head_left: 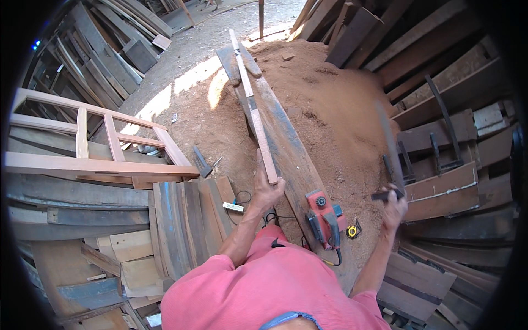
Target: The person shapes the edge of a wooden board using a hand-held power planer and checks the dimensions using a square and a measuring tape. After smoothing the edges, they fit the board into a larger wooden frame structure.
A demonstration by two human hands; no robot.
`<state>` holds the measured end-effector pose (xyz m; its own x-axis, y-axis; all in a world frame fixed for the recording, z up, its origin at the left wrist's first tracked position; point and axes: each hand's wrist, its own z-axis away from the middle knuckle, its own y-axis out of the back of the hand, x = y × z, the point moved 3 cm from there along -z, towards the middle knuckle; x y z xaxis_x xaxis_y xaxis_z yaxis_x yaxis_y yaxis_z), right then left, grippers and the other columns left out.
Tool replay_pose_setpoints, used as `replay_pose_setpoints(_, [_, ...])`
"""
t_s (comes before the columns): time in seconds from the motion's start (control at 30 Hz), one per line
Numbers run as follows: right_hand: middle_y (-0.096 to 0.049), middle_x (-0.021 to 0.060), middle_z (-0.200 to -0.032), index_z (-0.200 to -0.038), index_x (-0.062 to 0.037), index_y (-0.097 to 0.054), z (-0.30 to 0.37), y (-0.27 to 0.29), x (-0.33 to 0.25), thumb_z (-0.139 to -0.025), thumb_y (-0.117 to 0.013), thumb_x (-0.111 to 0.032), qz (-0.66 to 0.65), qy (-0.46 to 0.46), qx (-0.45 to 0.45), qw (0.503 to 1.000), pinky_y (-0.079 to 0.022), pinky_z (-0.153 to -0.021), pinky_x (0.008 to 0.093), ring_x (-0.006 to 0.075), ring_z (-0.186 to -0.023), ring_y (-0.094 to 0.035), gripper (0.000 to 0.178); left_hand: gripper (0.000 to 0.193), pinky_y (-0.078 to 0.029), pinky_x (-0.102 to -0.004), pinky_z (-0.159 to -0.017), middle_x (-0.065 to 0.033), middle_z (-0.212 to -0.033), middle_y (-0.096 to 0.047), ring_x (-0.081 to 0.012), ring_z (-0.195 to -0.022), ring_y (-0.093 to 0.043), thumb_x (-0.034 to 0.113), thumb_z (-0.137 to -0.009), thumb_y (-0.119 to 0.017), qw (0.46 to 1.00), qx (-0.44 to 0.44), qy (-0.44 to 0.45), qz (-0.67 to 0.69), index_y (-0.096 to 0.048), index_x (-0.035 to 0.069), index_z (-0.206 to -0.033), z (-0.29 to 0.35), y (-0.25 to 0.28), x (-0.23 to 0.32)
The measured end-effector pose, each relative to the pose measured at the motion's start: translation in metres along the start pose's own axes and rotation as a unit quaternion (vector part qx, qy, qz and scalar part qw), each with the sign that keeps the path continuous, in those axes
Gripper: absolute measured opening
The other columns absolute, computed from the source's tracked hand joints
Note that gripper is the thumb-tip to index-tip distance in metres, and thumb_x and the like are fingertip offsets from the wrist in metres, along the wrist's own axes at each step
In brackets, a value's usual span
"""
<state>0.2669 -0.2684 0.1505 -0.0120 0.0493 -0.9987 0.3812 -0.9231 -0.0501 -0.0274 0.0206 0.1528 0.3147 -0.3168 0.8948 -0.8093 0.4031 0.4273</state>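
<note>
My left hand [265,186] is closed round the near end of a long, narrow wooden strip [257,124]. The strip runs away from me along a thick plank [286,143] and has dark patches on its face. Out to the right, my right hand [394,208] grips a tool with a long grey blade [391,148] and a short dark piece set across its base. Motion blurs the blade, so its exact kind is unclear. On the plank's near end rests a red electric planer [324,220], with a yellow tape measure [353,229] beside it.
A pale wooden frame [96,162] lies on stacked boards at the left. Sawdust [341,104] is heaped beyond the plank. Boards [429,55] lean along the right side, near dark metal clamps [445,126]. A dark tool [202,162] lies on the ground left of the plank.
</note>
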Motion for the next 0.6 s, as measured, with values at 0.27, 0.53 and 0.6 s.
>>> replay_pose_setpoints(0.27, [-0.070,0.0054,-0.082,-0.101,-0.0011,-0.069,-0.026,-0.337,-0.068,-0.093,-0.066,-0.004,0.143,0.173,-0.305,0.926,-0.052,-0.069,0.0313,0.0124,-0.074,-0.064,0.009,0.099,-0.036,-0.0392,-0.117,-0.0332,-0.155,-0.032,-0.0408,-0.144,-0.040,0.002,-0.077,-0.061,0.996,0.018,-0.069,0.062,-0.007,-0.009,-0.159,-0.030,0.032,0.014])
replay_pose_setpoints(0.53, [-0.070,0.0024,-0.079,-0.103,-0.0014,-0.069,-0.036,-0.427,-0.067,-0.091,-0.065,0.007,0.069,0.151,-0.385,0.908,-0.053,-0.068,0.0280,0.0085,-0.071,-0.061,0.016,0.106,-0.021,-0.0408,-0.124,-0.0320,-0.161,-0.021,-0.0397,-0.154,-0.022,0.002,-0.074,-0.063,0.990,-0.038,-0.039,0.133,0.001,-0.010,-0.159,-0.056,0.056,0.055])
replay_pose_setpoints(0.6, [-0.071,0.0108,-0.080,-0.099,-0.0015,-0.068,-0.042,-0.428,-0.068,-0.090,-0.068,0.003,0.078,0.160,-0.390,0.904,-0.054,-0.067,0.0344,0.0162,-0.070,-0.067,0.011,0.106,-0.019,-0.0417,-0.125,-0.0328,-0.162,-0.018,-0.0406,-0.154,-0.019,0.001,-0.074,-0.062,0.992,-0.019,-0.101,0.080,0.002,-0.011,-0.158,-0.059,0.053,0.057])
